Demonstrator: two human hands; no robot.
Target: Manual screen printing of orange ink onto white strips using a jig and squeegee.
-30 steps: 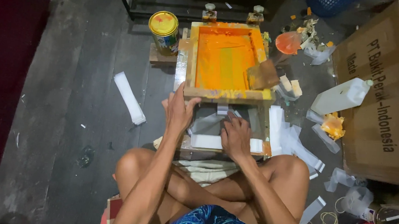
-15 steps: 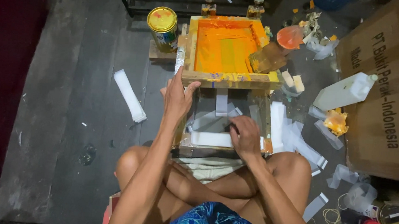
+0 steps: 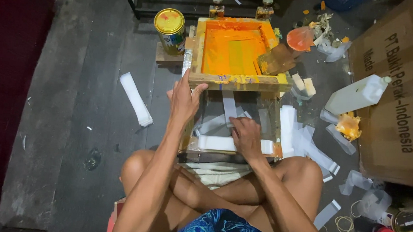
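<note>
A wooden printing screen frame (image 3: 239, 80) coated in orange ink is tilted up on its far hinges. My left hand (image 3: 184, 97) grips the frame's near left corner and holds it raised. Under the frame lies a glass base with several white strips. My right hand (image 3: 245, 137) rests flat on a white strip (image 3: 212, 142) at the near edge of that base. A brown squeegee (image 3: 276, 59) leans inside the frame at its right side. I sit cross-legged on the floor with my knees against the base.
A yellow-lidded tin can (image 3: 170, 30) stands left of the frame. A white strip (image 3: 136, 98) lies on the dark floor at left, more strips (image 3: 304, 140) at right. A white plastic bottle (image 3: 356, 94) and a large cardboard box (image 3: 396, 88) sit right.
The frame has been lifted higher by my left hand. My right hand has slid toward me and to the right across the base, onto the white strip.
</note>
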